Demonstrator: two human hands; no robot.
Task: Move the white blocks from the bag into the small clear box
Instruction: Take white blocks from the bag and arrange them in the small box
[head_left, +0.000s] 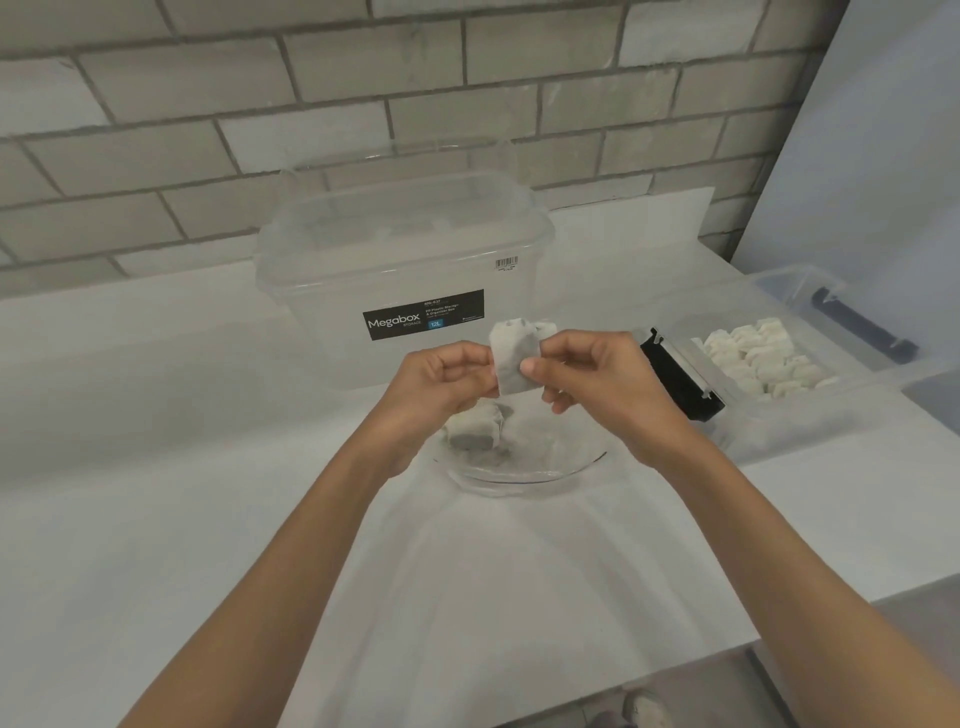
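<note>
Head view, both hands raised at centre above the white table (156, 519). Pinching one white block (511, 364) from two sides: left hand (441, 379) with thumb and fingertips on its 9 o'clock edge, right hand (597, 384) with thumb and curled fingers on its 3 o'clock edge. Held upright, clear of everything underneath.

At 6 o'clock of that block, just below the hands, a clear container (545, 475) with a rounded rim; bag or dish, cannot tell. Inside it, toward its 9 o'clock side, a few more white blocks (475, 428), partly hidden by the left hand.

At 3 o'clock of the hands, well apart, the small clear box (810, 421), lidless on top, with a black latch (680, 379) on its near end and a heap of stored blocks (763, 358) inside.

At 12 o'clock, a large lidded tub (405, 270) labelled Megabox, backed by a grey brick wall (311, 104). Beyond the small box, at about 2 o'clock, another clear bin (795, 283) with a dark handle.
</note>
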